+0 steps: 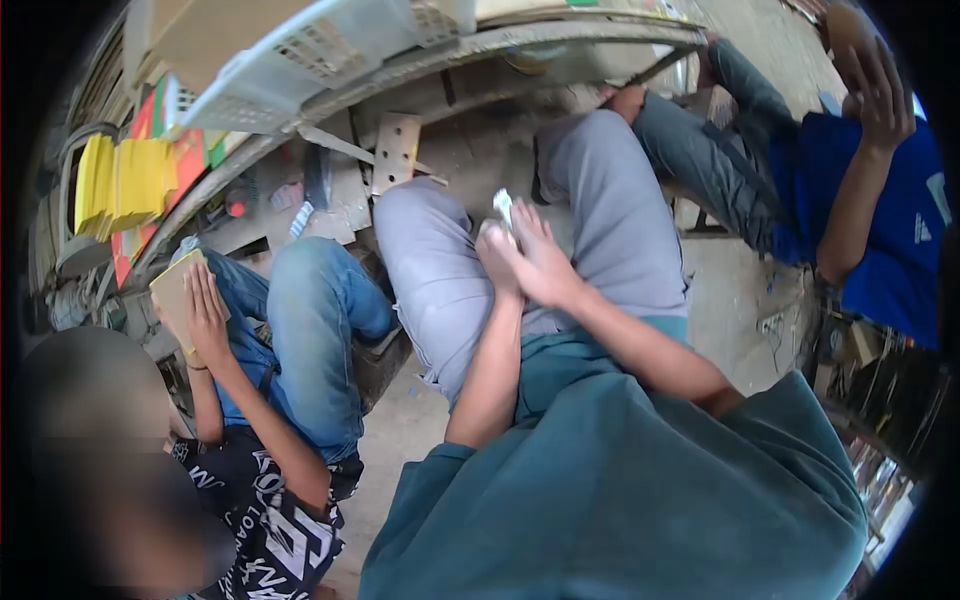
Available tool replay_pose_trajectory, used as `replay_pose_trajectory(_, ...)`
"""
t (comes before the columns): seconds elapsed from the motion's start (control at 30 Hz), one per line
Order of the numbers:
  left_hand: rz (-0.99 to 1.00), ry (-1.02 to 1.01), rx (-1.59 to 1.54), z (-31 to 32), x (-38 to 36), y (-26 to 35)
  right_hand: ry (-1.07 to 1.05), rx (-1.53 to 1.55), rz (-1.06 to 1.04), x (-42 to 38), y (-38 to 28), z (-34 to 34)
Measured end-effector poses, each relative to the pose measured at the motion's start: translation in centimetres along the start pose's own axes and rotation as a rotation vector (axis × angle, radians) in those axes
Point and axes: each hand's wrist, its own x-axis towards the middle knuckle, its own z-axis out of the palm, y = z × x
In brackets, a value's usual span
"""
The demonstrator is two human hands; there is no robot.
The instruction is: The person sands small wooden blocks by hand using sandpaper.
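Note:
My left hand (497,258) and my right hand (541,262) are together above my lap, between my knees. A small pale white-and-green thing (503,206) sticks up past the fingertips; its kind cannot be made out. The left fingers look closed around its lower end, which the hands hide. My right hand lies flat against the left one, fingers stretched out.
At the left, a co-worker holds a yellow-edged stack (178,298) in both hands. Another person in a blue shirt (900,215) sits at the right. Ahead stands a metal-edged table (400,72) with a white plastic basket (300,70) and yellow stacks (140,180).

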Motion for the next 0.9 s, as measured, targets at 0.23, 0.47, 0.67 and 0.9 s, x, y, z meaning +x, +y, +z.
replay_pose_trajectory(0.23, 0.071, 0.225, 0.085, 0.8, -0.1, -0.7, 0.029, -0.048, -0.051, -1.7, -1.0, -0.1)
replay_pose_trajectory(0.47, 0.096, 0.222, 0.173, 0.3, 0.0, -0.5, 0.043, -0.032, -0.067, -3.3, -1.6, -0.2)
replay_pose_trajectory(0.67, 0.113, 0.192, 0.236, 0.2, 0.1, -0.7, 0.077, -0.079, -0.125, -4.1, -2.5, -0.3)
replay_pose_trajectory(0.9, 0.111, 0.175, 0.283, -0.3, 0.3, -0.4, 0.092, -0.099, -0.118, -4.5, -2.3, 0.0)
